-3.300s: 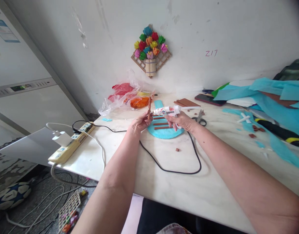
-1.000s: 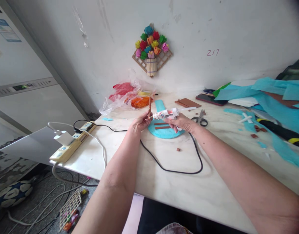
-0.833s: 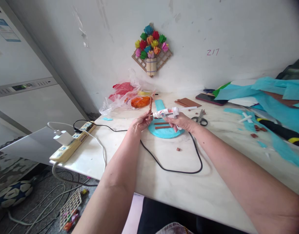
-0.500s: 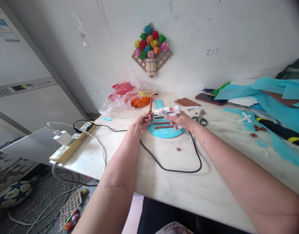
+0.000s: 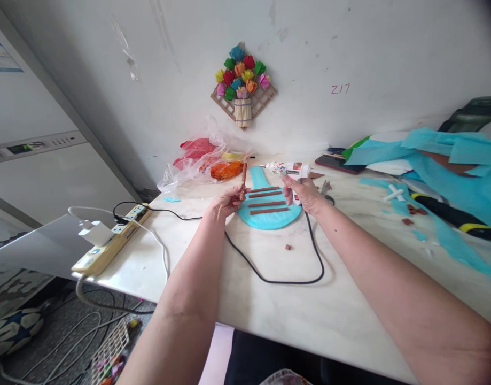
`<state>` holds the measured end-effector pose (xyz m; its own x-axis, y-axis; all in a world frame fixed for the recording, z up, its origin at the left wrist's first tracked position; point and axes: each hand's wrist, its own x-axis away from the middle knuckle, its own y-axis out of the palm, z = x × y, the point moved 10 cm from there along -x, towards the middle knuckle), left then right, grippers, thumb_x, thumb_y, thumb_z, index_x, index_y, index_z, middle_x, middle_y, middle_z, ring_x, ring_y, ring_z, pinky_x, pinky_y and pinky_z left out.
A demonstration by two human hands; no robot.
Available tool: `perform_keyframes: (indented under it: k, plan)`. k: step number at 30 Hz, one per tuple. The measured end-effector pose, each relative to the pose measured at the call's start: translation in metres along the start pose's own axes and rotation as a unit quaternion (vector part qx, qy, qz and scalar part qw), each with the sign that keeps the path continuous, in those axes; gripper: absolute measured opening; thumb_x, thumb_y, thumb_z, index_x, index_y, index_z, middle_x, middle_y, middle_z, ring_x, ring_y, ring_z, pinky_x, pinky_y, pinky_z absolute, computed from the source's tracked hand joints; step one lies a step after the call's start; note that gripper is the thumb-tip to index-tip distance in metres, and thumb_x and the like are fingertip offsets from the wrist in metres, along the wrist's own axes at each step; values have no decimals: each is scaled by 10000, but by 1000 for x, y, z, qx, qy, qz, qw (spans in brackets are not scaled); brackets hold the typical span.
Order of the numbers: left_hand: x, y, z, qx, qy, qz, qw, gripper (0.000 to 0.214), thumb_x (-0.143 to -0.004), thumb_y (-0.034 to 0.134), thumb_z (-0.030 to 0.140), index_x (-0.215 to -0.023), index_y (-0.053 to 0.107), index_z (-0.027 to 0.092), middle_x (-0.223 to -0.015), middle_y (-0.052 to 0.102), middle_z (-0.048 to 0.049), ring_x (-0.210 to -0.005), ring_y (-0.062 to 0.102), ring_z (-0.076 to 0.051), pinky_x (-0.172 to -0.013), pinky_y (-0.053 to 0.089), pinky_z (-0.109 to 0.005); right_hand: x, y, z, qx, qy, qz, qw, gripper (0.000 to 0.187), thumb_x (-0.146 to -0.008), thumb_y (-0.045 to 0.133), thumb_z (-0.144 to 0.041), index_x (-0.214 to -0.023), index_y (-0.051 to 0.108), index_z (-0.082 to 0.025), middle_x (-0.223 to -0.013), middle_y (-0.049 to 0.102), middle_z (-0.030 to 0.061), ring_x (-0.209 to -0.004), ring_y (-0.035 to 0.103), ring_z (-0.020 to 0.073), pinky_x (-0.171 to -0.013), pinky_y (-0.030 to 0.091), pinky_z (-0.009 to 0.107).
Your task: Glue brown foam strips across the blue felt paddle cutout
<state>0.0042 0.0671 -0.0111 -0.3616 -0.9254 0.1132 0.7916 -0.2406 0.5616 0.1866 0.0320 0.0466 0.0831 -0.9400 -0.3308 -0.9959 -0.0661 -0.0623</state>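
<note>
My left hand (image 5: 226, 201) pinches a thin brown stick (image 5: 243, 179) and holds it upright at the left edge of a light blue paddle-shaped cutout (image 5: 268, 209). Three brown sticks (image 5: 268, 203) lie across that cutout in a row. My right hand (image 5: 306, 193) grips a white glue gun (image 5: 287, 169), whose nozzle points left above the cutout's upper part, away from the held stick. The gun's black cord (image 5: 293, 278) loops over the white table (image 5: 309, 315) toward a power strip (image 5: 109, 244).
Plastic bags (image 5: 205, 158) lie by the wall under a paper-flower decoration (image 5: 242, 80). Scissors (image 5: 327, 190), a phone (image 5: 338, 164) and brown pieces sit behind my right hand. Blue paper sheets (image 5: 441, 160) cover the right side. A small brown offcut (image 5: 287, 247) lies below the cutout.
My right hand has lifted the glue gun up and to the right, away from the stick's tip. My left hand still holds the stick upright. The view shifted slightly.
</note>
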Motion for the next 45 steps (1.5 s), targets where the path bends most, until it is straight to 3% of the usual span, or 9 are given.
perform_keyframes:
  k: [6, 13, 18, 23, 27, 36, 39, 45]
  plan:
    - [1, -6, 27, -173, 88, 52, 980, 173, -586, 720, 218, -665, 621, 100, -702, 645, -70, -485, 490, -38, -349, 227, -132, -4, -26, 7, -22, 15, 70, 997, 440, -654, 569, -608, -696, 476, -180, -488, 527, -34, -315, 443, 67, -302, 333, 192]
    - [1, 14, 46, -354, 140, 87, 921, 172, -549, 715, 256, -564, 613, 118, -584, 606, -20, -484, 461, -51, -438, 288, -172, -4, -47, 28, -84, 63, 152, 983, 461, -637, 570, -629, -680, 469, -182, -465, 501, -35, -315, 450, 76, -311, 380, 207]
    - [-10, 27, 52, -476, 163, 82, 860, 197, -545, 682, 304, -603, 646, 120, -519, 564, -2, -453, 422, -66, -432, 303, -196, -3, -56, 35, -114, 71, 178, 975, 429, -649, 586, -597, -654, 467, -185, -452, 493, -37, -313, 460, 79, -306, 387, 208]
    - [-13, 39, 59, -617, 199, 87, 756, 202, -582, 650, 320, -643, 688, 131, -490, 550, 0, -463, 432, -86, -463, 317, -211, -1, -57, 40, -134, 88, 185, 970, 419, -631, 619, -577, -666, 480, -183, -438, 495, -38, -299, 460, 84, -286, 379, 210]
    - [-5, 63, 60, -699, 262, 35, 664, 158, -624, 625, 280, -654, 706, 148, -603, 616, -33, -561, 499, -113, -537, 353, -215, -1, -54, 46, -134, 101, 180, 969, 424, -621, 631, -572, -667, 491, -175, -434, 505, -35, -292, 468, 86, -277, 374, 203]
    - [7, 86, 33, -860, 295, -21, 416, 194, -739, 528, 301, -758, 709, 234, -770, 636, -30, -721, 538, -150, -547, 328, -239, -2, -46, 58, -130, 107, 171, 971, 370, -657, 625, -518, -670, 520, -163, -460, 546, -31, -325, 524, 104, -320, 441, 204]
    - [9, 91, 27, -875, 302, -28, 376, 207, -761, 502, 278, -743, 703, 233, -740, 626, -38, -697, 526, -151, -526, 301, -245, -3, -43, 60, -120, 117, 169, 971, 350, -670, 624, -498, -683, 529, -161, -472, 562, -20, -349, 545, 112, -350, 465, 209]
    - [12, 102, 16, -887, 308, -62, 338, 215, -764, 485, 230, -706, 692, 211, -699, 614, -48, -699, 521, -160, -502, 246, -261, -2, -43, 61, -104, 127, 190, 968, 347, -699, 603, -485, -675, 538, -145, -474, 568, -4, -364, 559, 120, -345, 455, 203]
